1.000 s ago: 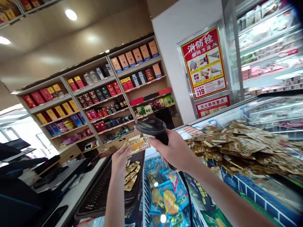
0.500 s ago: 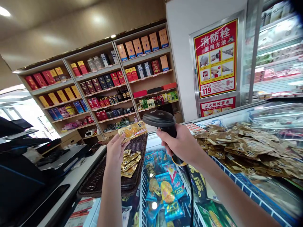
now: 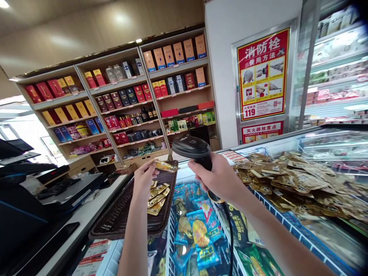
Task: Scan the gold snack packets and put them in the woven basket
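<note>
Left hand point(image 3: 143, 177) mostly closed, thumb and fingertips pinching the left end of a gold sachet point(image 3: 166, 166); sachet is above the far end of a brown woven basket point(image 3: 113, 220), just left of the scanner, not touching it. Right hand point(image 3: 220, 175) closed around the grip of a black handheld scanner point(image 3: 191, 147), head pointing left. Loose gold sachets point(image 3: 157, 201) lie in the basket. Bigger pile of gold packets point(image 3: 299, 178) on the right, blue snack bags point(image 3: 201, 230) in a white wire bin near center.

Hidden/cut off: sachet tilted nearly edge-on, its print not readable. Left forearm blocks part of the basket; right hand's lower fingers mostly behind the grip. Both forearms and the scanner cable point(image 3: 231, 241) run off the near edge. Dark equipment on the left surface point(image 3: 96, 207) cut by frame. Far-right corner dark and smeared.

Writing: red wall poster point(image 3: 263, 74) reads 消防栓 使用方法, with 119 at lower left; lower sign point(image 3: 262, 129) reads 灭火器放置点, bottom cut off by the freezer edge. Shelf box labels too small.
</note>
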A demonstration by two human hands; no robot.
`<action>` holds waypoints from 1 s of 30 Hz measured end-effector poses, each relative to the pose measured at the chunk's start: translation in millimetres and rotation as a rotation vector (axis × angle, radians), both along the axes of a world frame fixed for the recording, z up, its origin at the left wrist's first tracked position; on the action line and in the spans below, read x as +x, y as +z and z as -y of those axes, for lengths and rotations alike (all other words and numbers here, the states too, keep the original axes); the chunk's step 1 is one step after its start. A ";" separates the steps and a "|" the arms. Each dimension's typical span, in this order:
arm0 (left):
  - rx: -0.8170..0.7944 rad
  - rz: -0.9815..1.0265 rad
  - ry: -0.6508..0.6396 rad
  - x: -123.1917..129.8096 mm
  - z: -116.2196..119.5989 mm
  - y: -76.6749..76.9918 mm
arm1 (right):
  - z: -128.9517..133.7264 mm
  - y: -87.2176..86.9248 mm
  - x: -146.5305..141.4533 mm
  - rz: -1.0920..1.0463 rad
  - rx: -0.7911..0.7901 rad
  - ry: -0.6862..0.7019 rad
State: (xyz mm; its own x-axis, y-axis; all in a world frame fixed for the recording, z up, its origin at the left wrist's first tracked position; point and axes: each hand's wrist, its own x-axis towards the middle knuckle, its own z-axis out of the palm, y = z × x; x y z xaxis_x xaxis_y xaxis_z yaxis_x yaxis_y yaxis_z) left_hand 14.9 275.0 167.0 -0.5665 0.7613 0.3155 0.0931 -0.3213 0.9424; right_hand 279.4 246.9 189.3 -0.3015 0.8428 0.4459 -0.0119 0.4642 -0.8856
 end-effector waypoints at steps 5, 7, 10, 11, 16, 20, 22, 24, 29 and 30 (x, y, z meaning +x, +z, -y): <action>0.149 0.149 -0.091 13.3 0.3 4.4 | -1.3 0.1 -1.5 0.013 0.009 -0.003; 0.157 0.169 -0.098 15.7 0.0 5.1 | -1.3 0.1 -1.8 0.026 0.010 -0.012; 0.087 0.036 -0.076 15.6 -0.6 3.2 | -0.9 0.4 -2.3 0.061 0.012 -0.042; 0.075 -0.019 -0.073 15.3 -0.6 2.3 | -0.8 0.6 -2.5 0.071 0.012 -0.053; 0.107 -0.170 -0.049 16.8 2.9 2.0 | -0.6 1.6 -2.7 0.070 -0.008 -0.058; 0.062 -0.273 -0.022 17.6 5.8 4.3 | -0.2 2.0 -2.6 0.067 0.014 -0.062; 0.088 -0.337 0.045 14.7 4.3 3.5 | -0.3 2.1 -3.0 0.078 0.015 -0.071; 0.161 -0.372 0.096 10.6 1.6 1.9 | -0.8 2.2 -3.6 0.089 0.007 -0.084; 0.221 -0.264 0.038 6.6 -1.0 0.3 | -2.0 1.8 -4.7 0.072 -0.011 -0.085; 0.203 -0.249 0.002 7.0 -0.6 0.4 | -1.9 1.6 -4.8 0.070 -0.009 -0.083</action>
State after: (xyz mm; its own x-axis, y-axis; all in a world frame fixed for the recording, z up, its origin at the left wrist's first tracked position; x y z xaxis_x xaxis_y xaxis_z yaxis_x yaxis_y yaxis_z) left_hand 21.9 275.6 167.4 -0.4542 0.6679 0.5897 0.3131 -0.5000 0.8075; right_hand 274.7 248.8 190.9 -0.2611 0.8700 0.4182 0.0883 0.4530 -0.8872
